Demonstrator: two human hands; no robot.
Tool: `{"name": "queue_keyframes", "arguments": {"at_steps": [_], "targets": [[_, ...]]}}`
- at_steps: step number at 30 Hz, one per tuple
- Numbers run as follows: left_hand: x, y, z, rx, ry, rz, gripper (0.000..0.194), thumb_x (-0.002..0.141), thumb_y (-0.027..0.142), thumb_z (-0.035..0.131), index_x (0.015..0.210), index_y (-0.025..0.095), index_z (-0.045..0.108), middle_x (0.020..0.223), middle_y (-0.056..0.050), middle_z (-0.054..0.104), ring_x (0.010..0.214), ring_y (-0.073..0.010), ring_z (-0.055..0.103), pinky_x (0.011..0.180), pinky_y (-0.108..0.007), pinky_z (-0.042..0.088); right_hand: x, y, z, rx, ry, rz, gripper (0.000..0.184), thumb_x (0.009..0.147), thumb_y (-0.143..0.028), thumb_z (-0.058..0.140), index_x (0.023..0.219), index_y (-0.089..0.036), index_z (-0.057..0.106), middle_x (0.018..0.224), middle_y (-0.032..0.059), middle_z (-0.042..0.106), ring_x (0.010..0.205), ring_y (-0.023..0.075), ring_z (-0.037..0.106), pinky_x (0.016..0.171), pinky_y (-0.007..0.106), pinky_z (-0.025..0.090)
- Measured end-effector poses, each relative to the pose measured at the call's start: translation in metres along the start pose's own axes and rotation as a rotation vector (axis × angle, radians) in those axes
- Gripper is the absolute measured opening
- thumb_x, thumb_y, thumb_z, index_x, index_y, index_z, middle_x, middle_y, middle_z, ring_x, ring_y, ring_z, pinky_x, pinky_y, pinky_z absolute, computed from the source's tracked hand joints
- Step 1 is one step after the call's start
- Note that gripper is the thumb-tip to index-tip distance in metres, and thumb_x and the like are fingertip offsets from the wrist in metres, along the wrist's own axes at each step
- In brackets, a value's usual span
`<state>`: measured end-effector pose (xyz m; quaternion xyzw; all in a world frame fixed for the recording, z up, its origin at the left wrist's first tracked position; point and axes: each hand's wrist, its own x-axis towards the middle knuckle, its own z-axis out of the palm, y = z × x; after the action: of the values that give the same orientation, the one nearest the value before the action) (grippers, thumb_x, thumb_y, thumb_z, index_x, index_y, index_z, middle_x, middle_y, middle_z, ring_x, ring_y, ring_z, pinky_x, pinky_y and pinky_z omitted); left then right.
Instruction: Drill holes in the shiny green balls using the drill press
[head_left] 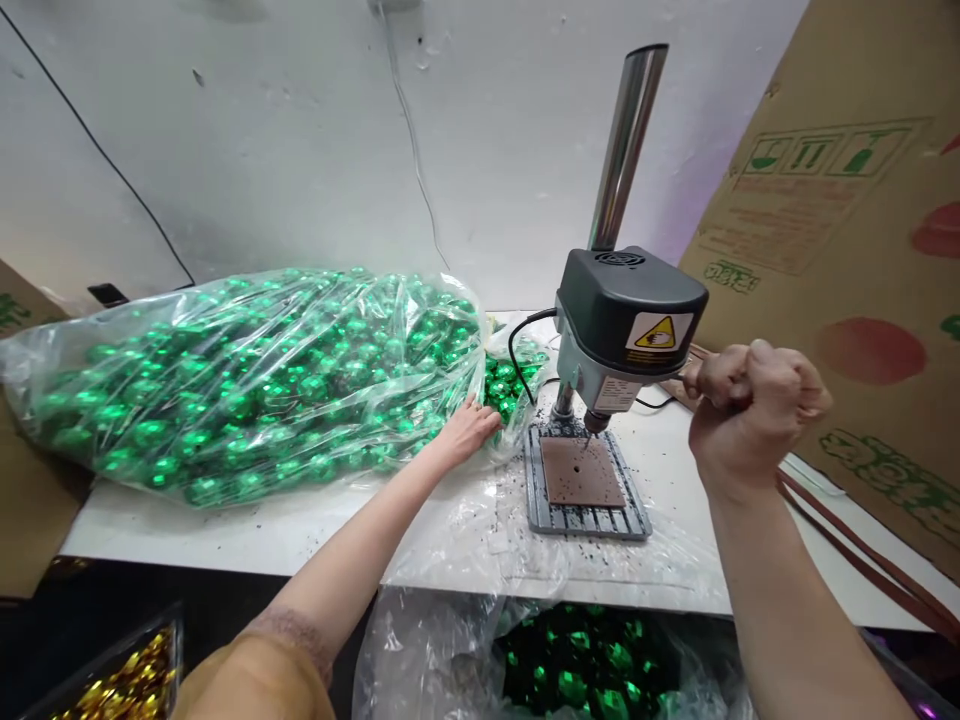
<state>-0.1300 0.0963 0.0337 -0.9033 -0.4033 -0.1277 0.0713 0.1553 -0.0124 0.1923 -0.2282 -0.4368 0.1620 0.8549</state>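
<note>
My left hand (pixel 471 430) reaches to the mouth of a large clear plastic bag (pixel 300 380) full of shiny green faceted balls. Its fingers are stretched out at the opening, against the loose green balls (pixel 504 385); the fingertips are partly hidden. On the right, my right hand (pixel 757 410) is closed in a fist around the feed handle of a small bench drill press (pixel 630 310); the handle itself is mostly covered. Under the chuck (pixel 596 422), the thin bit points down at a brown square board (pixel 581 475) with a dark hole, lying on the slotted metal base (pixel 589 523).
Dark shavings lie around the drill base. A tall cardboard box (pixel 840 270) stands on the right, with brown straps (pixel 862 555) beside it. Below the table's front edge, an open plastic bag (pixel 427 650) holds more green balls. Gold shiny pieces (pixel 127 685) are at lower left.
</note>
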Motion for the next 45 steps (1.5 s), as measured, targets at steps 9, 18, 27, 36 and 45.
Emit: {"name": "queue_keyframes", "arguments": {"at_steps": [9, 18, 27, 36, 45], "targets": [[-0.078, 0.006, 0.002, -0.076, 0.025, -0.126, 0.023, 0.104, 0.031, 0.053, 0.087, 0.021, 0.065, 0.084, -0.004, 0.065, 0.083, -0.022, 0.064, 0.102, -0.042, 0.048, -0.003, 0.005, -0.005, 0.007, -0.014, -0.024, 0.044, 0.077, -0.025, 0.064, 0.049, -0.023, 0.03, 0.04, -0.0082, 0.031, 0.039, 0.0082, 0.035, 0.047, 0.03, 0.032], [-0.036, 0.028, -0.004, 0.05, -0.022, -0.388, 0.051, 0.083, 0.021, 0.08, 0.131, 0.025, 0.066, 0.142, -0.018, 0.061, 0.112, -0.0378, 0.07, 0.106, -0.053, 0.047, -0.002, 0.009, -0.009, 0.055, -0.04, -0.049, 0.046, 0.079, -0.025, 0.066, 0.051, -0.022, 0.029, 0.042, -0.0088, 0.029, 0.039, 0.0064, 0.031, 0.047, 0.03, 0.031], [-0.041, 0.118, -0.008, -1.107, 0.336, -0.6, 0.05, 0.093, 0.04, 0.064, 0.138, 0.024, 0.055, 0.118, -0.009, 0.068, 0.091, -0.0196, 0.07, 0.077, -0.033, 0.058, -0.001, 0.012, -0.013, 0.063, -0.071, -0.056, 0.045, 0.083, -0.022, 0.063, 0.052, -0.022, 0.031, 0.045, -0.0088, 0.029, 0.041, 0.0071, 0.034, 0.047, 0.029, 0.027], [-0.01, 0.142, -0.009, -1.628, 0.131, -0.721, 0.066, 0.082, 0.055, 0.079, 0.137, 0.021, 0.062, 0.1, -0.004, 0.071, 0.065, -0.0099, 0.063, 0.06, -0.023, 0.051, 0.004, 0.012, -0.016, 0.046, -0.114, 0.008, 0.048, 0.087, -0.03, 0.068, 0.051, -0.023, 0.037, 0.045, -0.0088, 0.031, 0.042, 0.0075, 0.036, 0.047, 0.03, 0.03], [-0.003, 0.138, -0.005, -1.546, 0.127, -0.624, 0.073, 0.081, 0.054, 0.082, 0.139, 0.019, 0.057, 0.105, -0.006, 0.074, 0.065, -0.0102, 0.063, 0.059, -0.024, 0.048, 0.036, 0.011, -0.003, 0.049, -0.233, 0.101, 0.049, 0.09, -0.038, 0.07, 0.055, -0.024, 0.04, 0.045, -0.0085, 0.037, 0.038, 0.0054, 0.032, 0.035, 0.025, 0.029]]}}
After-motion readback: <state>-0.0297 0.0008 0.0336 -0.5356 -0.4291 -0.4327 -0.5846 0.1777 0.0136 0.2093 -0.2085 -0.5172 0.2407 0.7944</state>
